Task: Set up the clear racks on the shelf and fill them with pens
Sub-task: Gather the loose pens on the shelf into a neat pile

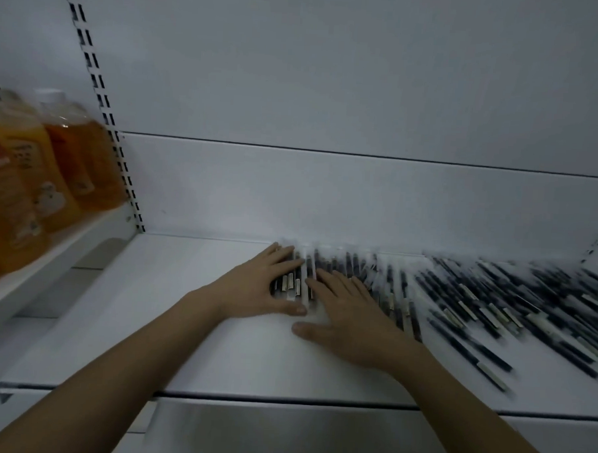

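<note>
Now both hands, left hand point(264, 286) and right hand point(348, 317), are lying flat with fingers spread over dark pens point(458, 301) in clear plastic racks point(307, 278) on the white metal shelf point(183, 324).

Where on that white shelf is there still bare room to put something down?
The shelf is bare on its left side, from the slotted upright across to the left hand, and along the front edge beneath both forearms. Right of the right hand it is crowded: pens cover the surface to the frame's edge.
</note>
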Motion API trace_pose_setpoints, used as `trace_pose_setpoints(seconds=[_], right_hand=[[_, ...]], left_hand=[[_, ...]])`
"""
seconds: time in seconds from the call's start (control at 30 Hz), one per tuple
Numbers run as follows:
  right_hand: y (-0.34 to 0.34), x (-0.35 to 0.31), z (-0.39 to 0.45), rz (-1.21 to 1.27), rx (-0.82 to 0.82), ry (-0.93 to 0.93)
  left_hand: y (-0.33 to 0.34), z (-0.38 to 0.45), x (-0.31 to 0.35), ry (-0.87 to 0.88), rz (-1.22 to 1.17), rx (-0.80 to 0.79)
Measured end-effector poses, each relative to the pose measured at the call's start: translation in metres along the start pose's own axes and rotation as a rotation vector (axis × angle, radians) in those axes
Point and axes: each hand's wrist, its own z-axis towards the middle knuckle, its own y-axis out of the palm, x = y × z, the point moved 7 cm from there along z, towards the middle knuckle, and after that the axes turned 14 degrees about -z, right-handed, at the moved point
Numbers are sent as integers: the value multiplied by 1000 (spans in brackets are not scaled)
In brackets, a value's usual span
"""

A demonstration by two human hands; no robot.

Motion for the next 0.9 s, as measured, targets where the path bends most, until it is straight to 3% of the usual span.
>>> trace_pose_setpoints(seconds=[0.1, 0.2, 0.4, 0.57, 0.77, 0.9], right_hand=[[-1, 19, 13, -22, 29, -9], [-5, 38, 25, -7, 56, -62], [-15, 64, 24, 257, 253, -18], [-21, 83, 14, 305, 350, 44], [-9, 95, 12, 351, 189, 78], [-8, 103, 13, 431, 243, 94]], left_hand=[[2, 4, 0, -15, 13, -28], [2, 12, 15, 56, 8, 46], [11, 23, 30, 138, -26, 145], [22, 21, 25, 67, -31, 37], [33, 35, 23, -15, 39, -44], [42, 50, 44, -2, 56, -20]])
